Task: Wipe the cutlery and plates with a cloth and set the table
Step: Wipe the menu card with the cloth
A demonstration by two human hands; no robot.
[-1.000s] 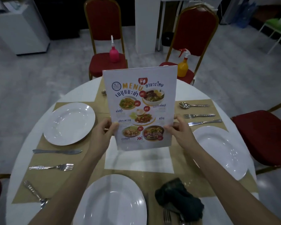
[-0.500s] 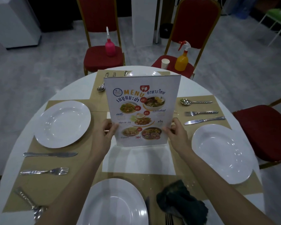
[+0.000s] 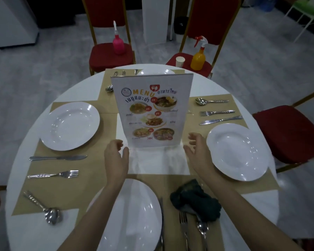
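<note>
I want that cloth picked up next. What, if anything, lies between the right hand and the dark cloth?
Nothing visible. The right hand hovers open beside the menu stand; only bare placemat separates it from the dark cloth.

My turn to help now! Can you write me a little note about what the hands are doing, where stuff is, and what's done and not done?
Left hand and right hand: both open, fingers relaxed, either side of the menu stand, not touching it.
Menu stand: upright at the table's middle.
Done: plates and cutlery laid at the left plate, right plate and far settings.
Left: the dark cloth lies on the near fork and spoon beside the near plate; take it off and straighten them.
</note>
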